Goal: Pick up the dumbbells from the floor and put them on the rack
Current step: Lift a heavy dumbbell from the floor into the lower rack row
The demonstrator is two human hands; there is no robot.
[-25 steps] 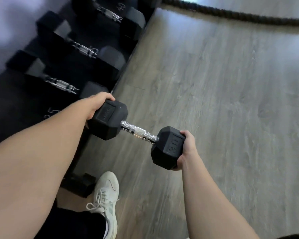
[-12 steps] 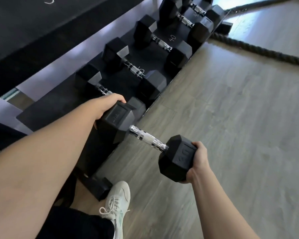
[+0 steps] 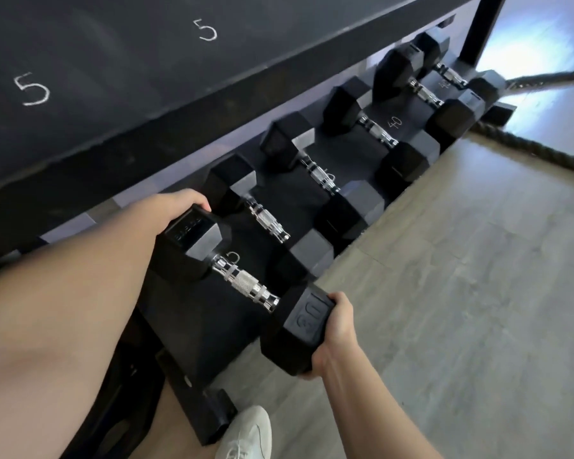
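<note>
A black hex dumbbell (image 3: 242,283) with a chrome handle is held by both its heads over the lower shelf of the black rack (image 3: 186,329). My left hand (image 3: 176,210) grips the far head from behind. My right hand (image 3: 335,329) cups the near head, marked 30, which hangs past the shelf's front edge. Whether the far head touches the shelf I cannot tell. Several more black hex dumbbells (image 3: 269,223) lie side by side on the same shelf to the right.
The rack's upper shelf (image 3: 146,67), chalked with the number 5, overhangs the lower one closely. My white shoe (image 3: 246,435) stands by the rack's foot (image 3: 212,419). A thick black rope (image 3: 531,150) lies on the grey wood floor (image 3: 461,293) at the right.
The dumbbell has travelled from above the floor to over the lower shelf, beside the stored dumbbells. Both hands kept their grip on its heads. My view has tilted up toward the rack.
</note>
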